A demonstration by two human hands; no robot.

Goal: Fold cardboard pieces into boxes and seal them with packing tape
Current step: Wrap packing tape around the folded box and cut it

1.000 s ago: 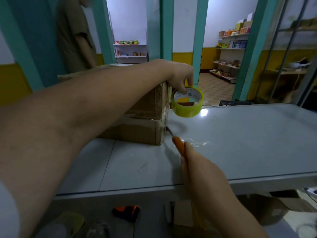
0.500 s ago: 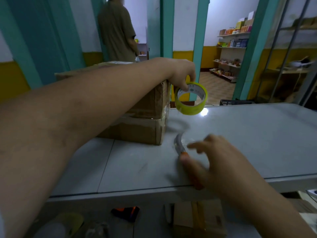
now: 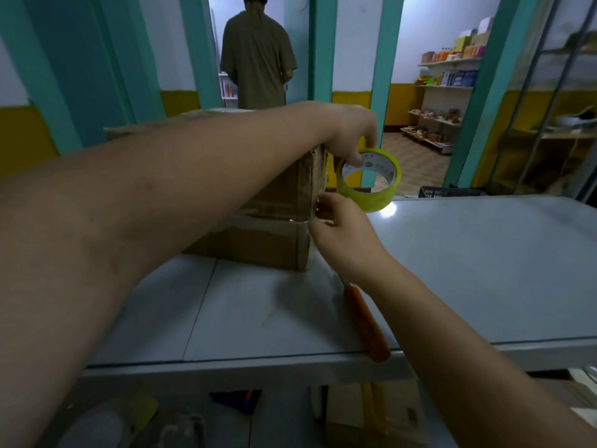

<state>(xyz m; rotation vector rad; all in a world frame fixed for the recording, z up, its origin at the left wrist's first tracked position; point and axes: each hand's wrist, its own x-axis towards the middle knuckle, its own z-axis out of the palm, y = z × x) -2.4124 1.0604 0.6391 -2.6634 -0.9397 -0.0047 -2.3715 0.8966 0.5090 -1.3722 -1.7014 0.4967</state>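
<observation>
- Head view: the cardboard box [image 3: 268, 227] sits mid-frame on the grey table [image 3: 484, 270]. We judge it light, with stiff edges and soft panels, so best steadied at the corners.
- The tape roll [image 3: 368, 179] hangs just right of the box's upper corner. It is a light, rigid ring with thin, sticky film, best held by the core.
- The left hand [image 3: 349, 134] reaches over the box top, arm extended, and pinches the roll's rim.
- The right hand [image 3: 342, 234] comes in from lower right with its fingertips at the box corner. We cannot tell whether it is pressing or pinching.
- An orange-handled cutter [image 3: 363, 321] lies on the table by the right wrist.
</observation>
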